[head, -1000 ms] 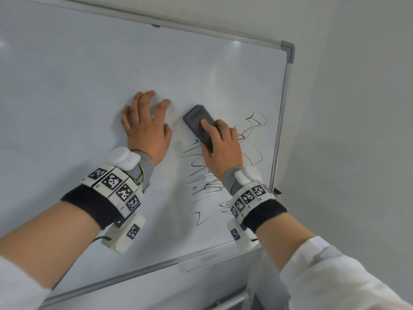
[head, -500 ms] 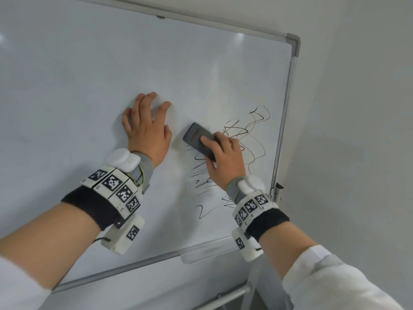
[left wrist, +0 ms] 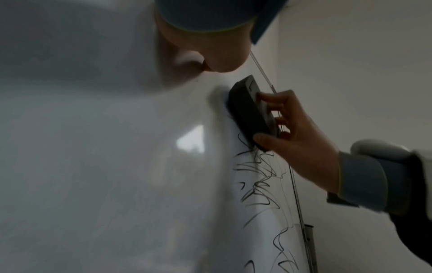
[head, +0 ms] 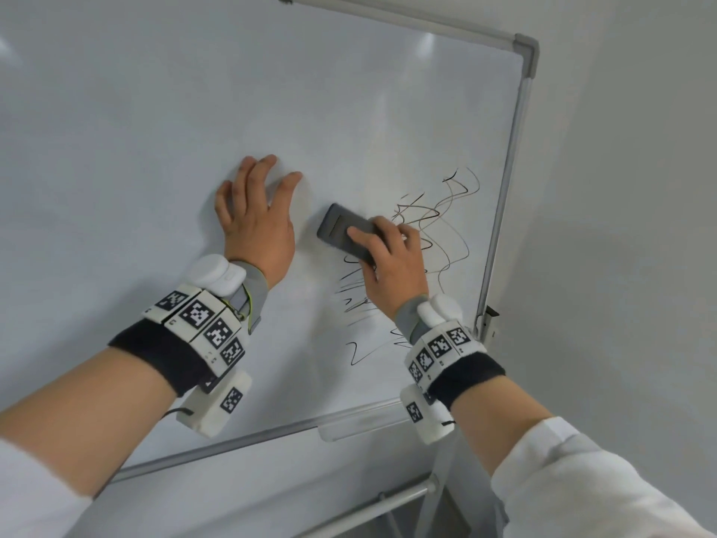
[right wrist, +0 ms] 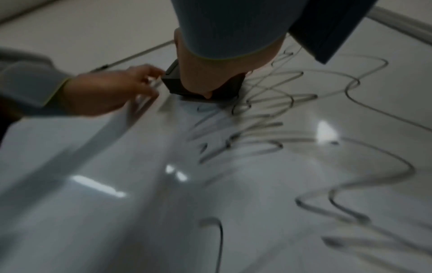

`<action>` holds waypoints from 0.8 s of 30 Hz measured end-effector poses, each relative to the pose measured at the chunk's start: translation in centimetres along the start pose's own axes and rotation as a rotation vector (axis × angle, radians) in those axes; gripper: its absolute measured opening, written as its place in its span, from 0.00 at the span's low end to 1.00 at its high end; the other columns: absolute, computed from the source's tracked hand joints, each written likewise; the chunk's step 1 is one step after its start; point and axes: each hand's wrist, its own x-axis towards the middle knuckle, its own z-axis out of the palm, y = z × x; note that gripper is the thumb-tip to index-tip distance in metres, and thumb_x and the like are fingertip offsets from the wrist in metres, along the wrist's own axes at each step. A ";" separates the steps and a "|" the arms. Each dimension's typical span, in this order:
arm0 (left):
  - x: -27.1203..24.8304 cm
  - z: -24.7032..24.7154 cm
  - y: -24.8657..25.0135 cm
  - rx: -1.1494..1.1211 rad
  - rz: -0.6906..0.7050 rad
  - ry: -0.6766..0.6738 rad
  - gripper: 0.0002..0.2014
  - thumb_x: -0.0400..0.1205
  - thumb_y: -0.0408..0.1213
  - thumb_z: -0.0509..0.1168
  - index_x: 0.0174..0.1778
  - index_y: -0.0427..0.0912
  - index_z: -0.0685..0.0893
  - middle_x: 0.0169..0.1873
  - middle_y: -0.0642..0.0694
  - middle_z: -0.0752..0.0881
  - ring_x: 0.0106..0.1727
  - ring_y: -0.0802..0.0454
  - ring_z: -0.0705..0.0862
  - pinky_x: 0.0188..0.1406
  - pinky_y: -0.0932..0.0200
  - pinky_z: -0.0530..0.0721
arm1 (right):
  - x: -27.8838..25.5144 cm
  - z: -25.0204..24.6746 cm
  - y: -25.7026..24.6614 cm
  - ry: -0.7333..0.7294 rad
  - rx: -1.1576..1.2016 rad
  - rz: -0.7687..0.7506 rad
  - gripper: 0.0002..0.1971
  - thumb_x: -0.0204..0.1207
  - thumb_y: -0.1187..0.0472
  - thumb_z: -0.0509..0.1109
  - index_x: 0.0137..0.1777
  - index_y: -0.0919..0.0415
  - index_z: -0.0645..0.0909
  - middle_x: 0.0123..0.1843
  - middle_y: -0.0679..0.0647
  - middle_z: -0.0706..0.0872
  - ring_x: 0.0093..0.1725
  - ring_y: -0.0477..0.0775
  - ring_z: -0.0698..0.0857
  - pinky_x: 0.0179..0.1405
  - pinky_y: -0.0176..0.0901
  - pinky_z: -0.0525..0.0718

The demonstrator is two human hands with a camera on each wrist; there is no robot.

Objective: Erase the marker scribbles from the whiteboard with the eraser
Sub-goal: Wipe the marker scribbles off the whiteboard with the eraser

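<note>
A whiteboard (head: 155,130) stands tilted before me. Black marker scribbles (head: 438,227) cover its lower right part and run down toward the bottom edge (left wrist: 259,184) (right wrist: 268,129). My right hand (head: 382,242) grips a dark grey eraser (head: 341,229) by its sides and presses it against the board at the scribbles' left edge. The eraser (left wrist: 247,114) lies flat on the surface, with the thumb under its lower end (right wrist: 173,81). My left hand (head: 256,203) rests flat on the board just left of the eraser, fingers spread, holding nothing.
The board's metal frame (head: 500,227) runs close to the right of the scribbles, with a grey corner piece (head: 525,44) at the top. A clear tray (head: 361,425) sits on the bottom rail. A stand bar (head: 388,502) lies below. A plain wall (head: 620,266) is on the right.
My right hand has slid the eraser down the board along the scribbles' left side, uncovering the upper lines. The left hand has stayed pressed in place.
</note>
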 end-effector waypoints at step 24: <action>-3.3 0.9 -1.3 0.004 0.001 -0.018 0.30 0.75 0.21 0.57 0.72 0.49 0.70 0.77 0.42 0.62 0.80 0.40 0.53 0.76 0.40 0.46 | -0.4 0.9 -0.9 0.045 -0.002 -0.051 0.33 0.62 0.78 0.71 0.63 0.47 0.73 0.64 0.55 0.77 0.54 0.63 0.69 0.58 0.48 0.71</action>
